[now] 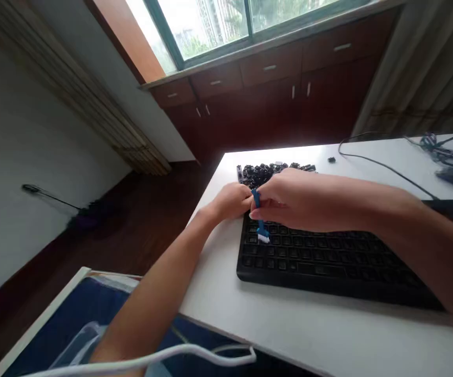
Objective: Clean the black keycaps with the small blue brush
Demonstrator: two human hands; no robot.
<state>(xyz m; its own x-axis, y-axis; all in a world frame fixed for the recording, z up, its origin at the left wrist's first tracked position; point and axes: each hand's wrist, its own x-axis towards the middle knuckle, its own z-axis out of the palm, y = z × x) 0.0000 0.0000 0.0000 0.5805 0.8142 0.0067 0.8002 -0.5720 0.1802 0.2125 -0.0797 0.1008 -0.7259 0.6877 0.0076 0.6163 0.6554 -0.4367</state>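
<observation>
A black keyboard (316, 269) with its keycaps off lies on the white table. My right hand (289, 199) reaches in over it from the right, pinching a small blue brush (258, 209). The brush points down, its white bristles at the keyboard's left part, over the bare key sockets. My left hand (232, 201) is closed at the keyboard's far left corner, gripping its edge. Its fingertips are partly hidden behind my right hand. Just beyond both hands lies a pile of loose black keycaps (260, 174).
One keycap (331, 159) lies apart on the white table (218, 277). A black cable (387, 166) runs across the back right to a coiled bundle (442, 152). At lower left are a blue bed-like surface (89, 309) and a white curved rod (179, 350). Dark red cabinets (250, 110) stand behind.
</observation>
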